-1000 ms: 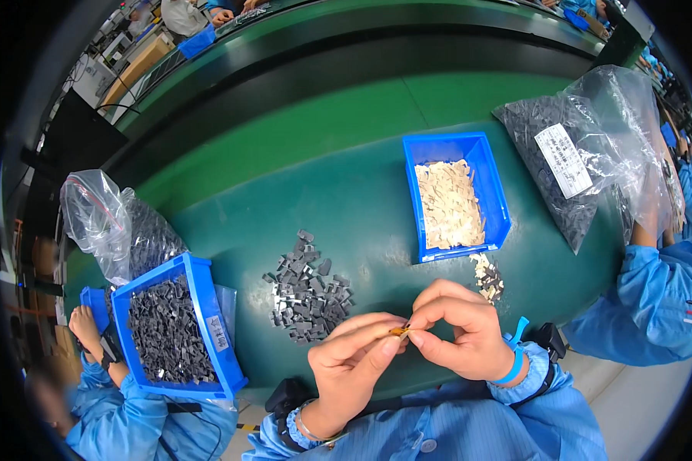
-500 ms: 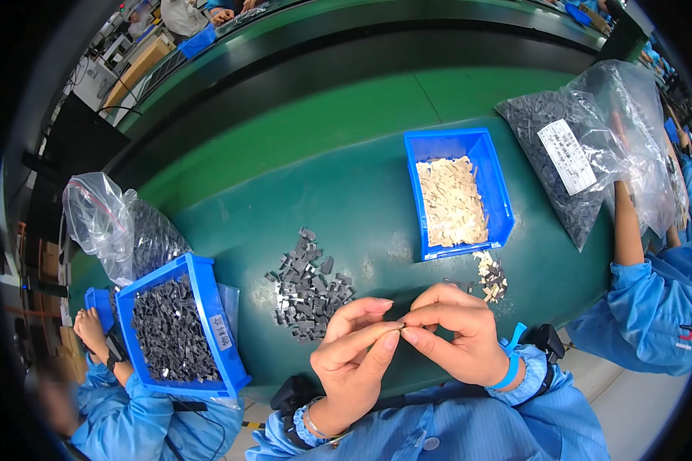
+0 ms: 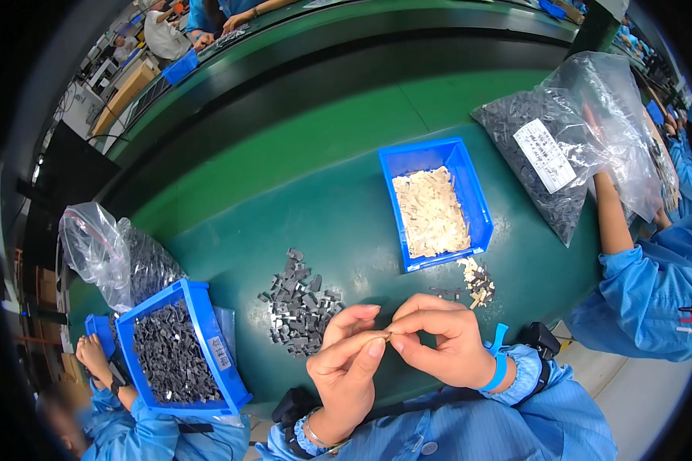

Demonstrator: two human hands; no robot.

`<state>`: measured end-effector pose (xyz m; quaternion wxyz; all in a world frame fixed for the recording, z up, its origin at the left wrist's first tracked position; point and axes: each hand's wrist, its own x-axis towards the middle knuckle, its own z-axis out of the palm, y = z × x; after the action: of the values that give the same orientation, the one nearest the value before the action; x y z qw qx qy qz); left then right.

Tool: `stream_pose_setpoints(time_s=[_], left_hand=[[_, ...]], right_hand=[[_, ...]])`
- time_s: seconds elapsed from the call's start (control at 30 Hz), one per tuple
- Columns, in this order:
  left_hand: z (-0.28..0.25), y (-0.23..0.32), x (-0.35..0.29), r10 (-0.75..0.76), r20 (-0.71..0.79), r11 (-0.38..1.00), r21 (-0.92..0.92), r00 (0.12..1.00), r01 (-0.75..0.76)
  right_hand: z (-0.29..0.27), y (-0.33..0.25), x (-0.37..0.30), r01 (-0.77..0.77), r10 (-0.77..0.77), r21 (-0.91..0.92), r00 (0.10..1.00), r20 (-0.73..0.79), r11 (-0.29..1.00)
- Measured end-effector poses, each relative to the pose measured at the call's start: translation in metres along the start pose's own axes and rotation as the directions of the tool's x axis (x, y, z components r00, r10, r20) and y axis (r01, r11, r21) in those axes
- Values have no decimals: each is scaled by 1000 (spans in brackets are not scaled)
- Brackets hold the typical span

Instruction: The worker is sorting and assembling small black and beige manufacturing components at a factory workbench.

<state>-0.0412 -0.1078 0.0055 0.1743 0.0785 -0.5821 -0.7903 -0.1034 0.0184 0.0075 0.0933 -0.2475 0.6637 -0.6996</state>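
Observation:
My left hand (image 3: 347, 367) and my right hand (image 3: 447, 346) meet fingertip to fingertip above the near edge of the green table. Each is closed in a pinch of thumb and forefinger. A tiny piece may sit between the tips, mostly covered and too small to name. Just beyond my left hand lies a loose pile of small dark grey plastic parts (image 3: 300, 307). Past my right hand, a little heap of cream and dark slivers (image 3: 478, 284) lies in front of a blue bin (image 3: 478, 203), which holds many thin cream strips (image 3: 430, 211).
At the left stands a blue bin (image 3: 221, 349) full of dark parts, with a clear bag (image 3: 104, 250) behind it. A large labelled bag of dark parts (image 3: 527, 146) lies at right, beside a co-worker's arm (image 3: 613, 215). Another co-worker's hands (image 3: 92, 357) are at far left.
The view has shifted slightly, so the bins and bags sit a little differently in it. My hands keep their fingertip pinch, with only slight movement.

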Motion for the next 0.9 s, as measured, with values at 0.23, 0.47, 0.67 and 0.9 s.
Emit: stream_pose_setpoints(time_s=[0.23,0.47,0.67,0.9], left_hand=[[-8,21,-1,72,-205,996,74,976,-58],[-3,7,6,173,-65,977,141,983,-162],[-7,14,-1,106,-221,970,237,969,-52],[-13,11,0,198,-76,929,331,977,-162]], right_hand=[[-27,-19,27,248,-322,-549,946,-41,799],[-77,3,45,64,-424,-956,903,-67,287],[-93,2,31,125,-549,-813,794,-261,568],[-203,-15,-26,428,-451,-407,2,-893,807]])
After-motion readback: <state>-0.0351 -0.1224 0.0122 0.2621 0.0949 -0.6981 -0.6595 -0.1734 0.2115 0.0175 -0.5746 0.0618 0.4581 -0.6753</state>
